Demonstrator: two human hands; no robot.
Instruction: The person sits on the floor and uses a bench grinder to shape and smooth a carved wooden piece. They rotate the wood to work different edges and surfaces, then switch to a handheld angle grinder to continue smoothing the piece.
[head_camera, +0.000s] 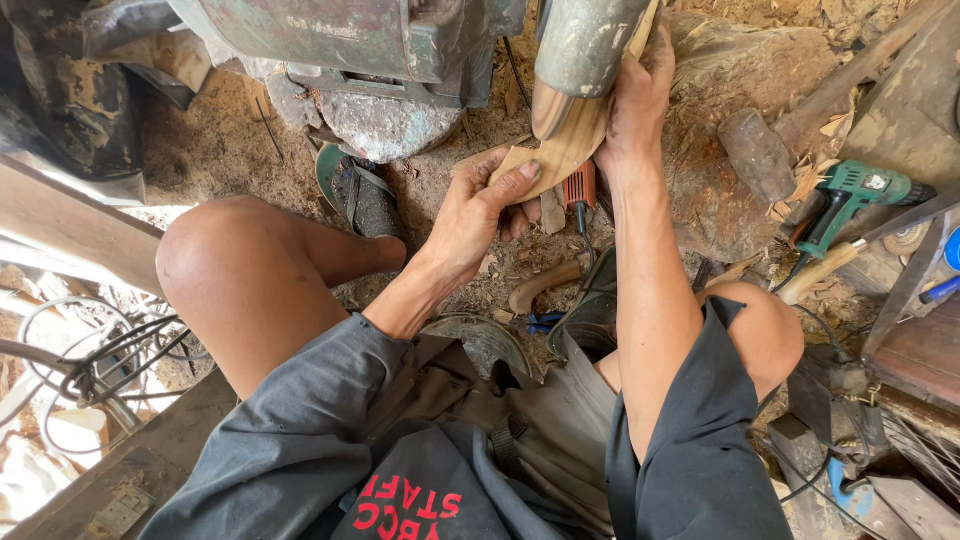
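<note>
I sit low over a sawdust-covered floor. Both hands hold a thin curved piece of pale wood (560, 150). My left hand (480, 210) grips its near end, thumb on top. My right hand (635, 95) holds the far end, pressing the wood against the round drum of a greenish grey machine (585, 40). The far tip of the wood is hidden behind the drum and my fingers.
A green power drill (850, 195) lies at right beside a big log (730, 130) with a hammer head (755, 150) on it. A small orange tool (578, 188) and wood offcuts lie under my hands. Cables (100, 350) coil at left. A sandal (355, 190) rests ahead.
</note>
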